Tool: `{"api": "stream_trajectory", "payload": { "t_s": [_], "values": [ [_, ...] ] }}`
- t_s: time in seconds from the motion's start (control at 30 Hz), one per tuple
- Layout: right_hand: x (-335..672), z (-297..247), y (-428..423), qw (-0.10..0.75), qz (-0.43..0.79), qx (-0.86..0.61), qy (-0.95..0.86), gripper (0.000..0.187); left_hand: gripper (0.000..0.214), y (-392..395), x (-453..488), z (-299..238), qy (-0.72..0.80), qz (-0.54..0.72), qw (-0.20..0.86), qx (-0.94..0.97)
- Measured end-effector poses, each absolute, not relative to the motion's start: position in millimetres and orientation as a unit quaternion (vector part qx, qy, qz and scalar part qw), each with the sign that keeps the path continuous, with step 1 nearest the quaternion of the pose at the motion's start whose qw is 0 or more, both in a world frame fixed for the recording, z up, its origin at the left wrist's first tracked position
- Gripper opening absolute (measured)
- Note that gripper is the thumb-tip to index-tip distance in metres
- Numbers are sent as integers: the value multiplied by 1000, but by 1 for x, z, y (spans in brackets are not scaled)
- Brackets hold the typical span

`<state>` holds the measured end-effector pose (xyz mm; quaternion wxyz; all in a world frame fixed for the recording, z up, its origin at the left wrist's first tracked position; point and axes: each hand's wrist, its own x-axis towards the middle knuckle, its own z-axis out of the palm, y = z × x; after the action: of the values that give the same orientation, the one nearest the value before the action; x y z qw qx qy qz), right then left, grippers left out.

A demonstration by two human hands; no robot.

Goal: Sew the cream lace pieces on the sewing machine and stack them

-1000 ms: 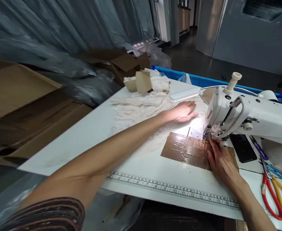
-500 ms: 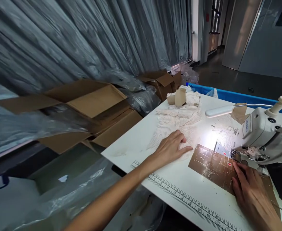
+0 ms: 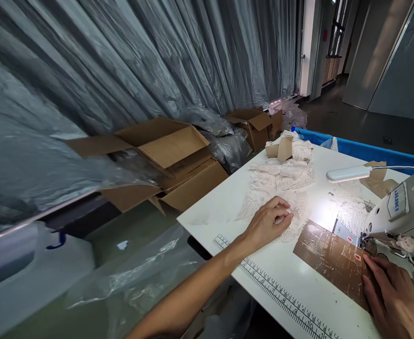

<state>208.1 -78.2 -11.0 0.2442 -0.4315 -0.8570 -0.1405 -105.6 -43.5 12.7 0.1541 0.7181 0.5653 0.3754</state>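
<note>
White lace fabric (image 3: 280,181) lies loosely bunched on the left part of the sewing table. My left hand (image 3: 267,225) is on its near edge, thumb and forefinger closed together on the lace. My right hand (image 3: 395,287) rests with outstretched fingers on a brown, tape-covered plate (image 3: 330,256) by the needle area. A red mark sits just ahead of its fingertips. The white sewing machine (image 3: 401,207) stands over the plate's far edge, and more lace (image 3: 351,205) lies beyond the needle. A small lamp (image 3: 348,173) lights this spot.
Pieces of brown card (image 3: 284,148) lie on the lace pile. A printed ruler (image 3: 280,301) runs along the table's front edge. Open cardboard boxes (image 3: 174,146) and clear plastic sheeting (image 3: 150,263) are on the left. A blue bin rim (image 3: 369,147) borders the table's far side.
My left thumb and forefinger have come together on the lace; they were apart before. My right hand stays on the plate. The whole view has shifted, moving the table rightward in the picture.
</note>
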Motion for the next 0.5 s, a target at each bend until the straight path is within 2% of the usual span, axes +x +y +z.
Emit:
{"api": "stream_trajectory", "payload": {
  "t_s": [0.13, 0.23, 0.37, 0.4, 0.5],
  "values": [
    [207, -9, -79, 270, -109, -415, -862, 33, 27, -53, -91, 17, 508, 431, 104, 738],
    [205, -7, -86, 307, -32, -404, -861, 36, 29, -70, -67, 23, 415, 415, 190, 787],
    [199, 5, -98, 299, 152, -388, -858, 66, 17, -92, -35, 37, 280, 378, 346, 812],
    [197, 10, -100, 289, 203, -377, -856, 63, 14, -94, -30, 42, 258, 381, 374, 805],
    [193, 23, -107, 258, 340, -345, -836, 27, 14, -92, -25, 56, 250, 399, 426, 772]
  ]
}}
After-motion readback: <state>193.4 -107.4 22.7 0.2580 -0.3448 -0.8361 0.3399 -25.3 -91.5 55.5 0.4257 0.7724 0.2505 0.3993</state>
